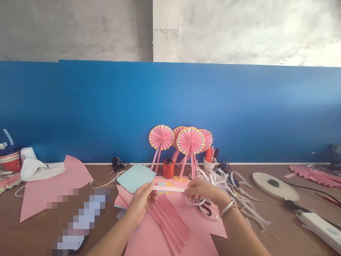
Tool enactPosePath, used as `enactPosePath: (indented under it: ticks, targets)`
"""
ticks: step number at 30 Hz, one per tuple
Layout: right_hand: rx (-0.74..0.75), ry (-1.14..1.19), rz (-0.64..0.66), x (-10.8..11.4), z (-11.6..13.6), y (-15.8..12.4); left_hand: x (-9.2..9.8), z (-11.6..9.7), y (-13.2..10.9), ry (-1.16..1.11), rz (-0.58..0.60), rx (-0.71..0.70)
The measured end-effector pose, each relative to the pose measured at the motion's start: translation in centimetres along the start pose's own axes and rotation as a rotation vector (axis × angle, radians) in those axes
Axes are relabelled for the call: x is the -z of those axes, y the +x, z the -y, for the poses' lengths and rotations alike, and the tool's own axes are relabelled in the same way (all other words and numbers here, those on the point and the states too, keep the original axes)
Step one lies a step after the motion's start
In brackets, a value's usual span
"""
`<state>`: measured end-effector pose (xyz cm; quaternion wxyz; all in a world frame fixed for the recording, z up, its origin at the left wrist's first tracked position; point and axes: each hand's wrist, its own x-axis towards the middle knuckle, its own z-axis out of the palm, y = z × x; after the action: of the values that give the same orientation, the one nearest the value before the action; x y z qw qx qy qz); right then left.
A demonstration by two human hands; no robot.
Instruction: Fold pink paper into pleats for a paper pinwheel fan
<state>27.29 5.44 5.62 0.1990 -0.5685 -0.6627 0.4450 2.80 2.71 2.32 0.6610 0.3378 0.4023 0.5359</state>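
Note:
A narrow pale strip [170,189], like paper or tape, is stretched level between my two hands. My left hand [142,202] pinches its left end, and my right hand [204,190], with a bracelet at the wrist, closes on the other end. Below the strip lies a pleated pink paper [173,225] on a flat pink sheet [201,233]. Dark-handled scissors [205,210] rest partly under the right hand. Light blue paper squares [137,176] are stacked beyond my left hand, over pink paper.
Finished pink rosette fans [190,141] stand at the back near a red thread spool [168,169] and a white cup of pens [209,165]. Curled white strips [241,199] spread rightward. A round lid [275,186] and power strip [322,231] lie right; a pink sheet [54,192] lies left.

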Motion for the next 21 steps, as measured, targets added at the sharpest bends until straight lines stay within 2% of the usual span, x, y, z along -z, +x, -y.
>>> enactPosePath:
  ticks: [7, 11, 14, 18, 19, 21]
  targets:
    - [-0.016, -0.013, -0.017, -0.1, 0.2, -0.1, 0.3, 0.7, -0.1, -0.04, 0.047, 0.016]
    - [0.001, -0.104, -0.068, -0.1, -0.1, -0.1, 0.7, 1.6, 0.0, 0.046, 0.014, -0.011]
    - [0.127, -0.096, -0.229, 0.0, 0.1, 0.2, 1.0, 2.0, 0.3, 0.075, -0.024, -0.091]
    - [0.302, -0.126, -0.575, -1.0, 2.1, 0.1, 1.2, 2.4, 0.8, 0.099, -0.092, -0.134]
    - [0.367, -0.172, -0.606, -1.6, 2.8, -0.1, 1.2, 2.5, 0.7, 0.101, -0.091, -0.131]
    - [0.485, -0.22, -0.5, -3.2, 4.0, -0.6, 0.9, 2.6, 0.5, 0.096, -0.064, -0.133]
